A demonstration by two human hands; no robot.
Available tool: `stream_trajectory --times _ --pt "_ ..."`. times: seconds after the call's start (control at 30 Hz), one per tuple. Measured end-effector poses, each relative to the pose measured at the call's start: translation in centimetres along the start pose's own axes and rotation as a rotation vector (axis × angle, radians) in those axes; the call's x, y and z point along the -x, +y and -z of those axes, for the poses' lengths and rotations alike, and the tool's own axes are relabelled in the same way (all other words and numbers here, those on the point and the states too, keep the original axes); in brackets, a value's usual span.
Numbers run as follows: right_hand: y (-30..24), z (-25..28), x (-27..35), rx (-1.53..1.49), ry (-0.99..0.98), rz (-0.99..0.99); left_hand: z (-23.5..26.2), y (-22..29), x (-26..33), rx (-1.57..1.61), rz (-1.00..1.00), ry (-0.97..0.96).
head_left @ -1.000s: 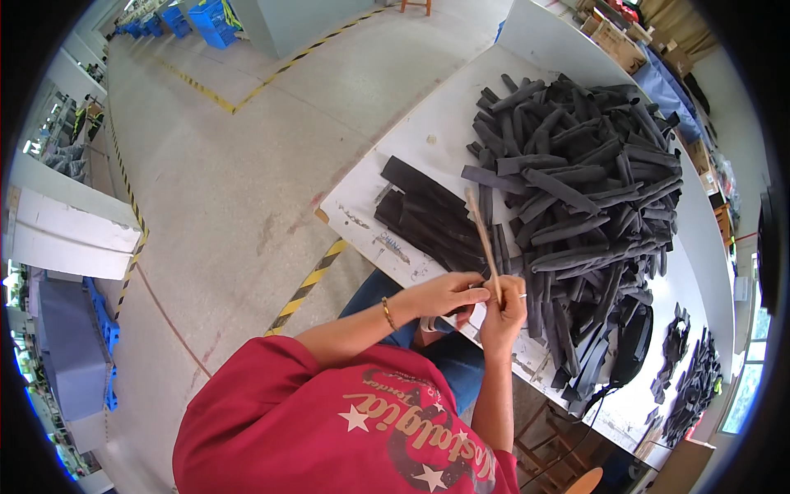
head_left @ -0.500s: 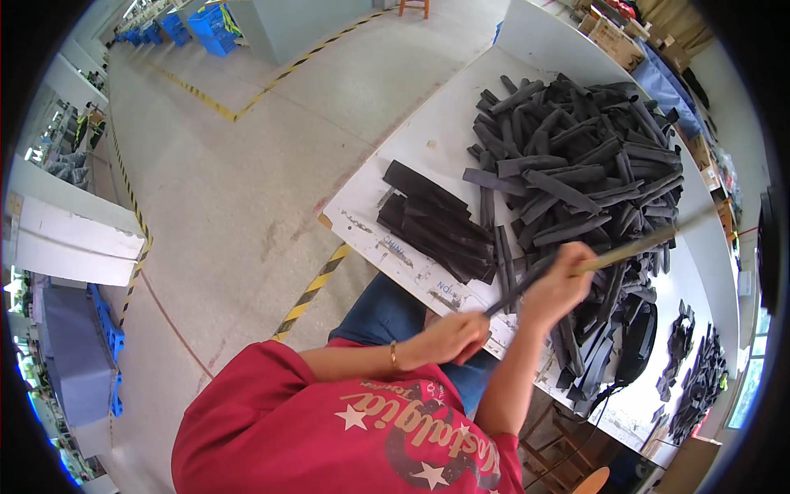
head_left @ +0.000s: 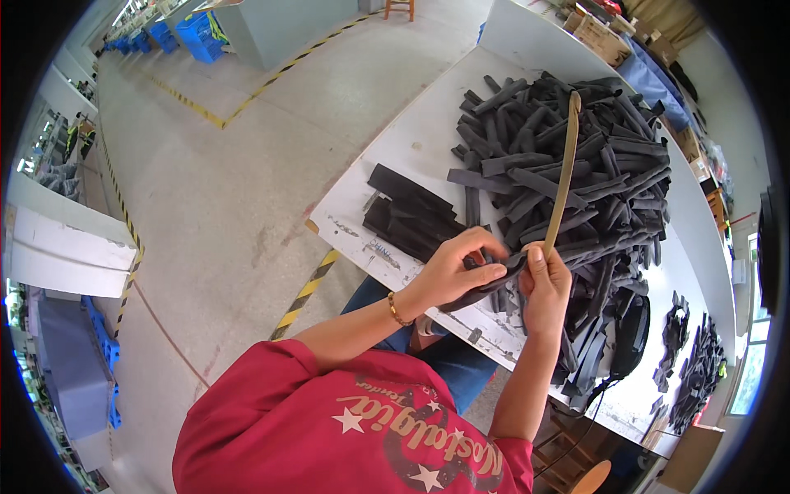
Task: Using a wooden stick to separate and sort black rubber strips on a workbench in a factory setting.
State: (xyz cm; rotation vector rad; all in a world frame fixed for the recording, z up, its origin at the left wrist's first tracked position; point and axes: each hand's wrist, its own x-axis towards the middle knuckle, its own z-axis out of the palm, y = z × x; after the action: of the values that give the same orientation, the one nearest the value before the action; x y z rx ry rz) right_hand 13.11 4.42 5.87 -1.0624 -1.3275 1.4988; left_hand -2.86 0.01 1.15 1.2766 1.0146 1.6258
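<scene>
A person in a red shirt (head_left: 329, 420) works at the near edge of a white table (head_left: 411, 136), both hands in front of the body and close to that edge. The right hand (head_left: 547, 288) has its grip clenched about the lower end of a tan stick (head_left: 563, 185), thumb laid along it. The stick rises from the fist and reaches across the pile toward the table's far edge; I cannot tell whether its tip touches anything.

The left hand (head_left: 469, 267), with a bracelet (head_left: 400, 309) at the wrist, grasps a dark cloth piece (head_left: 487, 288) between thumb and fingers. One end of the cloth meets the right hand by the stick's base; whether the stick enters it I cannot determine.

A large heap of black tubes (head_left: 535, 185) covers the middle of the table, up toward the raised panel (head_left: 527, 37) along the far edge. Flat dark strips (head_left: 411, 210) lie stacked near the near left corner, just beyond the left hand. A black rounded object (head_left: 631, 337) sits to the right of the hands, beside the heap. Smaller dark scraps (head_left: 699, 379) are gathered toward the table's right end. The near edge shows scuffed paint.
</scene>
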Motion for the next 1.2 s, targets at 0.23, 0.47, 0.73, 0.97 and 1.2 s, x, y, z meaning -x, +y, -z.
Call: stream_trajectory --times 0.23,0.47,0.73,0.97,1.2 --pt "4.2 -0.6 1.6 0.050 -0.003 0.084 -0.8 -1.1 0.8 0.222 0.305 0.061" --pt "6.0 -1.5 2.2 -0.024 0.033 -0.064 -0.8 -2.3 0.9 0.190 0.318 0.195" --pt "3.1 1.4 -1.5 0.365 0.224 0.174 5.7 -1.6 -3.3 0.312 0.157 0.591" --pt "2.0 5.4 -4.3 0.708 0.480 0.415 5.6 -4.2 0.3 -0.613 -0.084 -0.090" --pt "6.6 7.7 2.3 0.657 0.264 0.080 4.8 -6.0 -1.4 -0.713 -0.349 -0.050"
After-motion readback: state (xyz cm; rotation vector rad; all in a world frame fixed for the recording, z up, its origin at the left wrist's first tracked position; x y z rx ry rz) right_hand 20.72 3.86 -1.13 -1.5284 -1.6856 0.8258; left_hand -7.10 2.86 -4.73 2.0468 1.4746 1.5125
